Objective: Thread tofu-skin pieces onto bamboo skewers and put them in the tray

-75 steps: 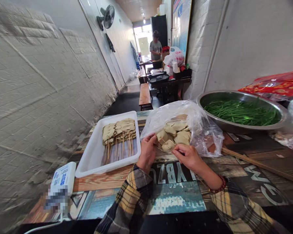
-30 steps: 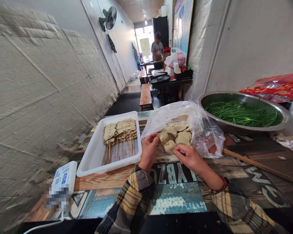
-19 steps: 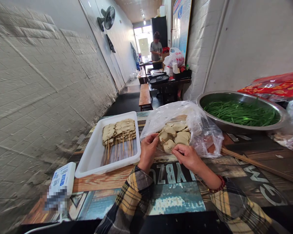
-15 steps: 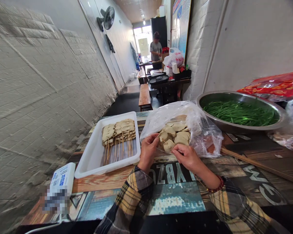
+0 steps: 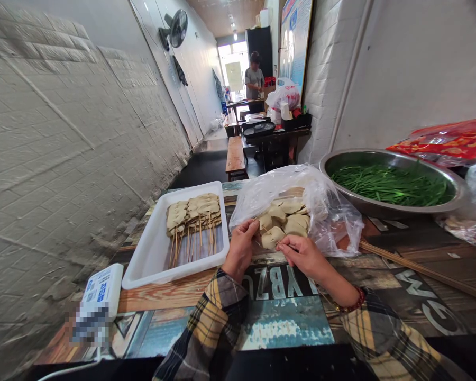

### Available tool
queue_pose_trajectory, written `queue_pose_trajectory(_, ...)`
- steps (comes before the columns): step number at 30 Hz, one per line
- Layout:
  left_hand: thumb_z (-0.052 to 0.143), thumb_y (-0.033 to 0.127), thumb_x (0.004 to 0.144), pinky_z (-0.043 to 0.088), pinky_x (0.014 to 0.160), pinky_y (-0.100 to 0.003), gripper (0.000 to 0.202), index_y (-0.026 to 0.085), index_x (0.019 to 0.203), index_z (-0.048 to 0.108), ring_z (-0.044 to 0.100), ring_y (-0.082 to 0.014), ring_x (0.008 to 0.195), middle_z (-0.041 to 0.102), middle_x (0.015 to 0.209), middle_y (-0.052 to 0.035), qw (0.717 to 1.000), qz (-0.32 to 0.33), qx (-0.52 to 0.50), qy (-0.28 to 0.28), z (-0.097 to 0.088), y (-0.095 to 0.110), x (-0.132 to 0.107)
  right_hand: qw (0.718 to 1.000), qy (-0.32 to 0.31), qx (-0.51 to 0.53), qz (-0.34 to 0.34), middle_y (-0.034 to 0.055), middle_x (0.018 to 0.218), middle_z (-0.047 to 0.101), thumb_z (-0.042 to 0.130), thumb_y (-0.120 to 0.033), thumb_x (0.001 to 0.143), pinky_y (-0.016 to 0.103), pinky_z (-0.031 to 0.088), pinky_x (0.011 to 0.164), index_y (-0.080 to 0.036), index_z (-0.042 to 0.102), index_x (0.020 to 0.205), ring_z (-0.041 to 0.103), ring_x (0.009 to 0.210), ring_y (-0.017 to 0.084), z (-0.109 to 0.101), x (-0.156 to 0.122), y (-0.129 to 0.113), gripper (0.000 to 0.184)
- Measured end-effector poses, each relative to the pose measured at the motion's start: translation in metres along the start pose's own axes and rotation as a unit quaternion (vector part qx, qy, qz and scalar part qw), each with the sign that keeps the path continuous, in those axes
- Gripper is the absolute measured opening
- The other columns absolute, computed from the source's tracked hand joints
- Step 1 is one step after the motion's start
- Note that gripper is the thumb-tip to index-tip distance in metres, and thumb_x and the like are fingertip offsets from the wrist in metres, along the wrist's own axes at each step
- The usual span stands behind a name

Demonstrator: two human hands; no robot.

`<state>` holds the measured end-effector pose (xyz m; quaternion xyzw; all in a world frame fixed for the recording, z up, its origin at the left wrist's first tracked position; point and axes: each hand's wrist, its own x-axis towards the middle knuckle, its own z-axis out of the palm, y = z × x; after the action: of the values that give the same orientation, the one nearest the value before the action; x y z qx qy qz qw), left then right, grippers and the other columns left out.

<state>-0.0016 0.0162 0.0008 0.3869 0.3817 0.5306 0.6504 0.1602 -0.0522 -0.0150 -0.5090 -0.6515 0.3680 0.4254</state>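
Note:
Thin beige slices (image 5: 296,225), of a food I cannot name exactly, lie heaped in the mouth of a clear plastic bag (image 5: 257,193). My left hand (image 5: 241,247) is closed, thumb and forefinger pinching the edge of a slice at the front left of the heap. Closed too, my right hand (image 5: 302,255) pinches a thin wooden skewer, mostly hidden by the fingers, at the right edge of a front slice (image 5: 272,238). Left of my hands, a white tray (image 5: 175,276) carries stacked slices on skewers (image 5: 194,209), their bare sticks pointing toward me.
A metal basin (image 5: 396,209) of green chives (image 5: 392,184) stands at the right. Long wooden sticks (image 5: 424,269) lie in front of it. A white device (image 5: 103,288) with a cable sits at the table's left edge. Farther back are a bench (image 5: 235,154) and another person (image 5: 254,79).
The front slice sits slightly farther onto the skewer, whose tip shows less. My right hand has shifted a little left; my left hand stays nearly in place.

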Motion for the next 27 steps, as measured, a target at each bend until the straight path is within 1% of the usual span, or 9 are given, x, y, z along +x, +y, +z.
queue_pose_trajectory(2,0.084,0.038,0.056,0.033,0.050,-0.020,0.032,0.013,0.067,0.066,0.044,-0.0063,0.051,0.056,0.057,0.0037,1.000,0.007,0.004,0.010,0.0002,0.0008,0.0003,1.000,-0.007,0.002,0.003,-0.0052,0.048,0.053,0.052,-0.037,0.090,0.023,0.037,0.050,-0.018,0.063,0.078,0.050,0.046,0.012,0.0000,-0.0002,-0.0008,0.025)
queue_pose_trajectory(4,0.084,0.038,0.056,0.038,0.053,-0.021,0.032,0.014,0.069,0.068,0.051,-0.0087,0.054,0.062,0.062,0.0012,1.000,0.010,0.000,0.015,0.0012,0.0021,-0.0002,1.000,-0.002,-0.024,-0.005,-0.0039,0.052,0.056,0.053,-0.035,0.090,0.023,0.038,0.052,-0.018,0.065,0.080,0.053,0.050,0.013,-0.0008,-0.0006,-0.0027,0.023)
queue_pose_trajectory(7,0.084,0.037,0.056,0.045,0.060,-0.024,0.032,0.013,0.071,0.069,0.058,-0.0113,0.060,0.067,0.068,-0.0013,1.000,0.006,-0.013,0.009,0.0024,0.0037,-0.0013,0.997,0.012,-0.069,-0.028,-0.0028,0.053,0.056,0.052,-0.031,0.089,0.023,0.038,0.052,-0.018,0.064,0.074,0.053,0.052,0.013,-0.0028,-0.0014,-0.0045,0.023)
queue_pose_trajectory(9,0.084,0.037,0.055,0.046,0.060,-0.024,0.033,0.014,0.072,0.069,0.059,-0.0117,0.059,0.067,0.067,-0.0013,1.000,-0.005,-0.018,0.000,0.0020,0.0038,-0.0012,0.997,0.007,-0.064,-0.038,-0.0036,0.050,0.054,0.050,-0.031,0.091,0.023,0.036,0.050,-0.018,0.064,0.073,0.050,0.050,0.012,-0.0039,-0.0019,-0.0039,0.025)
queue_pose_trajectory(12,0.085,0.039,0.055,0.045,0.056,-0.024,0.035,0.014,0.072,0.068,0.058,-0.0115,0.055,0.068,0.065,-0.0018,1.000,-0.016,-0.014,-0.009,0.0003,0.0037,-0.0002,0.999,-0.007,-0.030,-0.031,-0.0047,0.047,0.051,0.049,-0.032,0.092,0.023,0.035,0.048,-0.018,0.064,0.076,0.047,0.047,0.012,-0.0040,-0.0022,-0.0018,0.026)
queue_pose_trajectory(15,0.085,0.040,0.053,0.042,0.053,-0.023,0.036,0.013,0.070,0.067,0.056,-0.0106,0.052,0.066,0.062,-0.0014,1.000,-0.010,-0.001,-0.009,-0.0001,0.0045,0.0002,1.000,-0.003,-0.017,-0.019,-0.0048,0.047,0.052,0.049,-0.033,0.091,0.023,0.035,0.048,-0.017,0.064,0.077,0.047,0.046,0.011,-0.0024,-0.0021,-0.0002,0.026)
queue_pose_trajectory(19,0.085,0.039,0.053,0.040,0.053,-0.022,0.034,0.014,0.066,0.066,0.053,-0.0098,0.051,0.062,0.058,0.0009,1.000,-0.007,0.012,-0.012,0.0014,0.0058,-0.0014,0.999,0.010,-0.026,-0.021,-0.0044,0.047,0.054,0.051,-0.032,0.091,0.023,0.036,0.049,-0.018,0.064,0.074,0.048,0.046,0.012,0.0004,-0.0018,0.0012,0.025)
queue_pose_trajectory(24,0.083,0.039,0.057,0.036,0.049,-0.021,0.031,0.014,0.063,0.065,0.047,-0.0076,0.048,0.057,0.056,0.0029,0.999,-0.009,0.039,-0.024,0.0004,0.0035,-0.0019,0.999,0.017,-0.039,-0.029,-0.0044,0.047,0.053,0.051,-0.030,0.090,0.023,0.035,0.049,-0.019,0.062,0.072,0.048,0.047,0.012,0.0017,-0.0014,0.0016,0.025)
queue_pose_trajectory(27,0.083,0.041,0.058,0.035,0.048,-0.021,0.032,0.014,0.064,0.066,0.046,-0.0070,0.047,0.057,0.056,0.0028,0.998,-0.013,0.053,-0.028,-0.0014,0.0007,-0.0012,0.998,0.026,-0.054,-0.034,-0.0041,0.048,0.053,0.050,-0.027,0.090,0.024,0.035,0.050,-0.019,0.061,0.070,0.049,0.047,0.012,0.0019,-0.0015,0.0004,0.025)
